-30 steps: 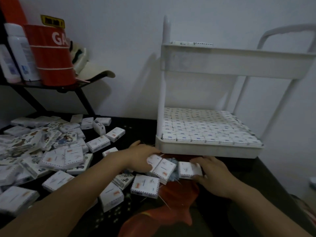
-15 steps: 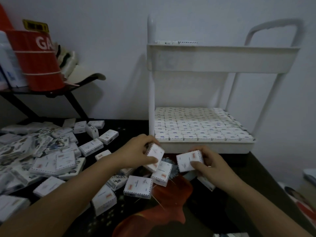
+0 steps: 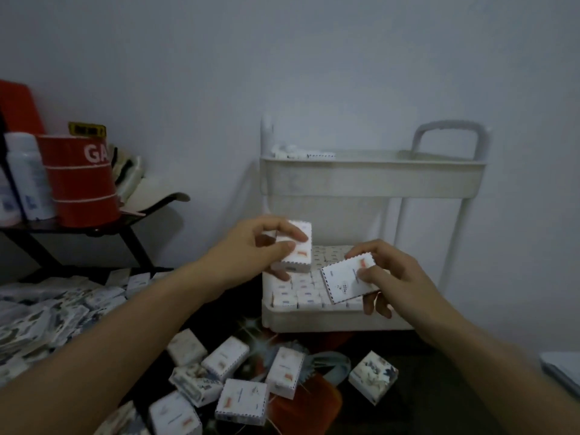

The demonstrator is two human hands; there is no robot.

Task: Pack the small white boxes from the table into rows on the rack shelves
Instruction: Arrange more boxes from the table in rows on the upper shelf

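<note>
My left hand (image 3: 251, 246) grips a small white box (image 3: 298, 249) upright, held above the left part of the rack's lower shelf (image 3: 314, 320). A second white box (image 3: 345, 282), tilted with its printed face toward me, is in my right hand (image 3: 392, 277) over the shelf's front right. Rows of white boxes (image 3: 298, 293) fill the lower shelf. The upper shelf (image 3: 370, 180) holds a few boxes (image 3: 301, 153) at its back left. Loose boxes (image 3: 241, 400) lie on the dark table in front of the rack.
A big heap of boxes (image 3: 47, 315) covers the table's left side. A black side stand (image 3: 62, 227) at left carries a red tin (image 3: 78, 180) and a white bottle (image 3: 28, 177). The rack's handle (image 3: 448, 130) rises at right. A red cloth (image 3: 314, 406) lies under the near boxes.
Both hands have lifted from the table with one box each and now hover over the lower shelf. The view has tilted upward.
</note>
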